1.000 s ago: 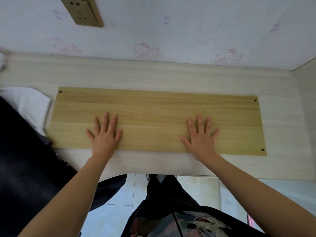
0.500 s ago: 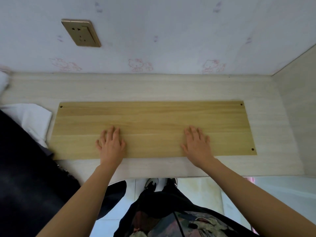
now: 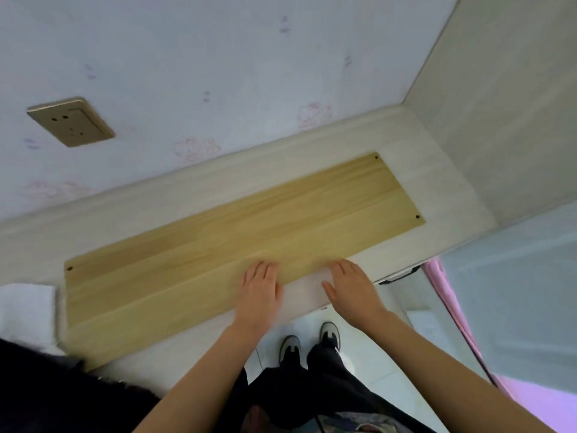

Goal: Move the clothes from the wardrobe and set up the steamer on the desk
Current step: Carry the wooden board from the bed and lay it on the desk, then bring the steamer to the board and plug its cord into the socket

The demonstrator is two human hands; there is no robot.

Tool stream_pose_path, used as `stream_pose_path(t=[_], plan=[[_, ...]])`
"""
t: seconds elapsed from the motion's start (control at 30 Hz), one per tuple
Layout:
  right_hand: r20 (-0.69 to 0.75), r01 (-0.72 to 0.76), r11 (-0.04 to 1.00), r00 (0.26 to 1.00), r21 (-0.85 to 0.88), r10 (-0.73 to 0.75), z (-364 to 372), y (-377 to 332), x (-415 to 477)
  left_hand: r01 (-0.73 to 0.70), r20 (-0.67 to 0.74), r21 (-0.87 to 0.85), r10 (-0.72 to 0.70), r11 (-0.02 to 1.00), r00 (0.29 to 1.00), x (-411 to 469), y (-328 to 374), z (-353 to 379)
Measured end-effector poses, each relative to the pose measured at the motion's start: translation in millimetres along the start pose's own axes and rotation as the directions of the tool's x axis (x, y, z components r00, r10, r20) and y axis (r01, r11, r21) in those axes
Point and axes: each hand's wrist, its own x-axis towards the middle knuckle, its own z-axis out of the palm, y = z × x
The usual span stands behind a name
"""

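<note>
Board lies flat on tabletop, probably as a working surface. Left grip and right grip rest at its near edge, fingers straight, holding nothing. Dark clothes lie left; no steamer in view.

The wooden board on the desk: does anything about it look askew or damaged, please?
Nothing stands out: the wooden board lies flat on the desk, unbroken, with the left hand and right hand resting at its near edge.
</note>
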Motion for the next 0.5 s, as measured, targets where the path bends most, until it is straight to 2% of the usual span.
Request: stream_pose_path(t=[0.1,0.27,0.37,0.5], plan=[[-0.064,-0.065,0.997,0.996,0.048,0.068,-0.5,5.4,-27.8,-0.136,-0.033,0.037,0.137,0.99,0.99,-2.3,15.1,1.5],[-0.116,-0.25,0.956,0.956,0.15,0.268,4.8,25.4,-86.3,-0.322,0.001,0.072,0.323,0.944,0.946,-13.3,50.0,5.5],[-0.155,-0.337,0.922,0.917,0.189,0.367,10.4,38.5,-125.8,-0.418,0.026,0.057,0.417,0.907,0.909,-19.2,76.0,10.6],[-0.139,-0.436,0.864,0.868,0.251,0.478,25.0,52.6,-182.5,-0.556,0.047,0.028,0.554,0.831,0.831,-35.6,114.0,22.8]])
